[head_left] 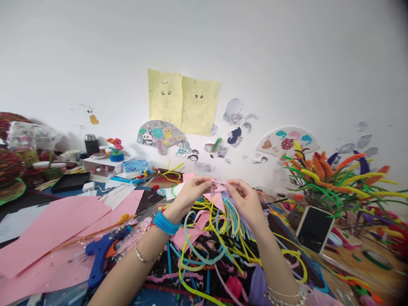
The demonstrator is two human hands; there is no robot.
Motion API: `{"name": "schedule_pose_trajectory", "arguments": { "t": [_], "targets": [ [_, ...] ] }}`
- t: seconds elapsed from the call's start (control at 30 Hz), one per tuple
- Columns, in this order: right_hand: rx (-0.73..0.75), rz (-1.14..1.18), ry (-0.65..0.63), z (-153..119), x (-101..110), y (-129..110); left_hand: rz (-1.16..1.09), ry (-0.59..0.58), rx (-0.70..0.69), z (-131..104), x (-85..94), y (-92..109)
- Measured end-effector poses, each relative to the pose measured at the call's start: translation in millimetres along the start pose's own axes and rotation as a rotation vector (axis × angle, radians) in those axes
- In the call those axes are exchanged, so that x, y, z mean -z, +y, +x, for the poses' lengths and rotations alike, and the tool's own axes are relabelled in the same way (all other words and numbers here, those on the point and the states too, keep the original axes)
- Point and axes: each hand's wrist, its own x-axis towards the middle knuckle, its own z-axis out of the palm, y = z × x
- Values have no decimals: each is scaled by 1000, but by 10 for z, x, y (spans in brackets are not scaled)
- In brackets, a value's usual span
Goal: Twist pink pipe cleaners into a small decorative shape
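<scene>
My left hand (195, 191) and my right hand (245, 197) are raised side by side over the pile in the middle of the table. Thumb and fingers of each are pinched on a pale lilac pipe cleaner (219, 183), which looks bent into a small loop between them. Its exact shape is too small to make out. Below lies a tangle of yellow pipe cleaners (185, 250), light blue ones (195, 250) and pink paper scraps (200, 221). A bundle of lilac and blue pipe cleaners (237, 216) lies just under my right hand.
A blue glue gun (100, 255) and pink sheets (54, 229) lie to the left. On the right, a phone (315, 229) leans against a pot of pipe-cleaner flowers (334, 174). Green tape (378, 259) lies near the right edge. A white wall (105, 51) stands behind.
</scene>
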Motion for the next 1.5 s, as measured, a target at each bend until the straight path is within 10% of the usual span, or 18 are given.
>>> {"name": "schedule_pose_trajectory", "arguments": {
  "t": [0.6,1.23,1.5],
  "targets": [
    [1,132,94,69,33,97,355,-337,-130,-12,43,-66],
    [-18,85,-30,36,-78,221,-267,74,103,104,101,-119],
    [-98,108,-36,-63,-320,200,-441,258,-30,129,-2,-309]
  ]
}}
